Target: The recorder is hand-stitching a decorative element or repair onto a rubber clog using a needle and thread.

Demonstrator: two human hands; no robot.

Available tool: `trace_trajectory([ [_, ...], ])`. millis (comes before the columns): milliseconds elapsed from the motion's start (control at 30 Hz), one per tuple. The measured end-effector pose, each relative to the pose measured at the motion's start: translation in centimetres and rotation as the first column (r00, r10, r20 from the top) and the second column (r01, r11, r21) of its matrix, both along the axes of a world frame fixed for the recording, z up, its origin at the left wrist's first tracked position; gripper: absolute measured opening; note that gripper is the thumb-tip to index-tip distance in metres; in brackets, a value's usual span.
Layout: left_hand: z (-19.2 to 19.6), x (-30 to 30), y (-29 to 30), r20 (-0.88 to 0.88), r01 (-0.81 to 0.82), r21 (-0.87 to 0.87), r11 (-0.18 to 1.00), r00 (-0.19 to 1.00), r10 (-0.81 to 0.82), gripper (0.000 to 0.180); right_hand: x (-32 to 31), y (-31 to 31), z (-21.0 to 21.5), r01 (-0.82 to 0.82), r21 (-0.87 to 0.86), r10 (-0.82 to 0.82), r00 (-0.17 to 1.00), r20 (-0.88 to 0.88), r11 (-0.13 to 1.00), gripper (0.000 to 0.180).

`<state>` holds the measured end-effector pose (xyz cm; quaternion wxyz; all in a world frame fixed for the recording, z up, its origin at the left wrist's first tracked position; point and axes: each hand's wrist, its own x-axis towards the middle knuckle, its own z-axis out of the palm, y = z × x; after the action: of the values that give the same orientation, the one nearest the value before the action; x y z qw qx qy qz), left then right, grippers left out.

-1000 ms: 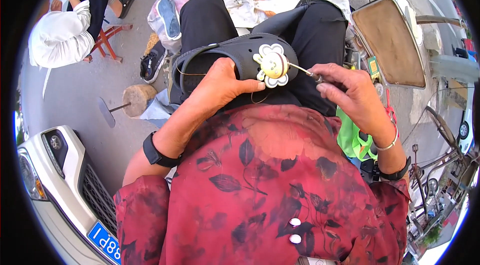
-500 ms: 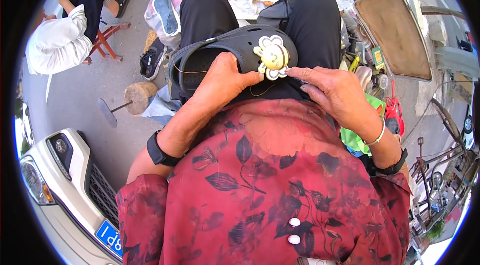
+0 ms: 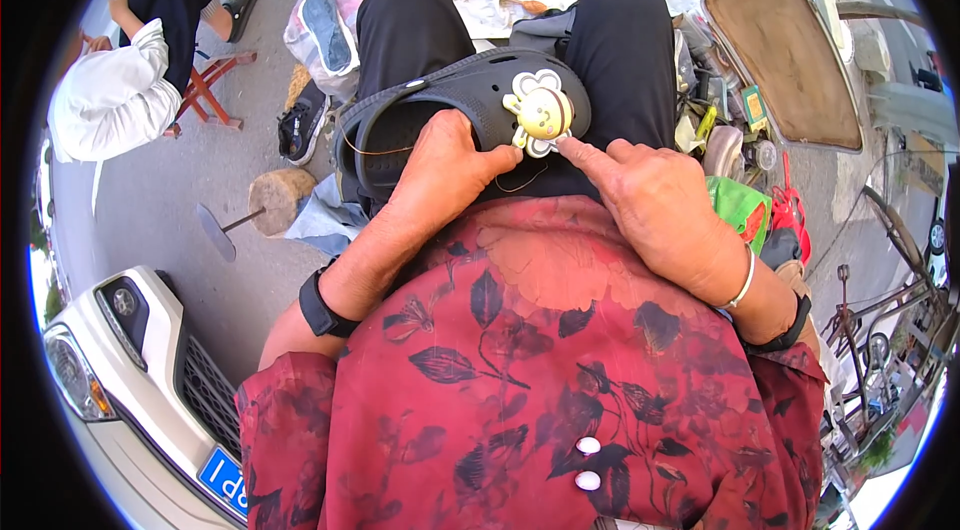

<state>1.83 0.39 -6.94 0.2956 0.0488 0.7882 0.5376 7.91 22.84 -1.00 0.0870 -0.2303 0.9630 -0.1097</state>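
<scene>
A dark grey clog [image 3: 470, 110] lies across my lap, its opening to the left. On its toe sits a yellow flower-shaped charm [image 3: 545, 115] with a smiling face and pale petals. My left hand [image 3: 450, 155] grips the clog's near rim, the fingers hidden inside and the thumb pointing at the charm. My right hand [image 3: 655, 200] has its index fingertip against the charm's lower edge, with the other fingers curled under. Whatever is between those fingers is hidden. A thin brown thread [image 3: 525, 182] loops below the charm, and more thread crosses the clog's opening.
A blue-grey shoe sole [image 3: 328, 30] rests on a plastic bag beyond my left knee. A black sneaker [image 3: 302, 125] and a wooden stump [image 3: 280, 198] are on the ground at left. A brown-topped tray [image 3: 785, 55] stands right. A person sits far left; a white car [image 3: 140, 380] is near left.
My right hand has shifted slightly left and turned, its index finger now pointing more upward at the charm's lower edge. My left hand still holds the clog.
</scene>
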Motion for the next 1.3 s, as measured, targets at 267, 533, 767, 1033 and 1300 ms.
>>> trace_trajectory([
  [267, 0.4, 0.5, 0.4, -0.046, 0.010, -0.167, 0.986, 0.999, -0.018, 0.030, -0.4, -1.5, 0.5, -0.058, 0.108, 0.056, 0.998, 0.026, 0.992, 0.045],
  [533, 0.8, 0.5, 0.3, -0.061, -0.021, -0.153, 0.988, 0.998, 0.012, 0.026, -0.4, -2.5, -0.2, -0.036, 0.115, 0.031, 0.999, 0.040, 0.993, 0.044],
  [767, 0.0, 0.5, 0.0, -0.011, -0.031, -0.191, 0.981, 1.000, 0.029, 0.025, -0.3, -3.0, -0.8, -0.007, 0.081, 0.004, 0.999, 0.031, 0.997, 0.035],
  [1033, -0.4, 0.6, -0.2, -0.027, -0.065, -0.117, 0.991, 0.998, 0.062, 0.027, -0.5, -3.4, -1.2, 0.030, 0.049, -0.033, 0.998, 0.061, 0.998, 0.026],
  [1300, -0.5, 0.4, -0.1, -0.005, -0.076, -0.116, 0.990, 0.997, 0.076, 0.029, -1.1, -2.8, -1.6, 0.069, -0.038, -0.063, 0.989, 0.131, 0.997, 0.026],
])
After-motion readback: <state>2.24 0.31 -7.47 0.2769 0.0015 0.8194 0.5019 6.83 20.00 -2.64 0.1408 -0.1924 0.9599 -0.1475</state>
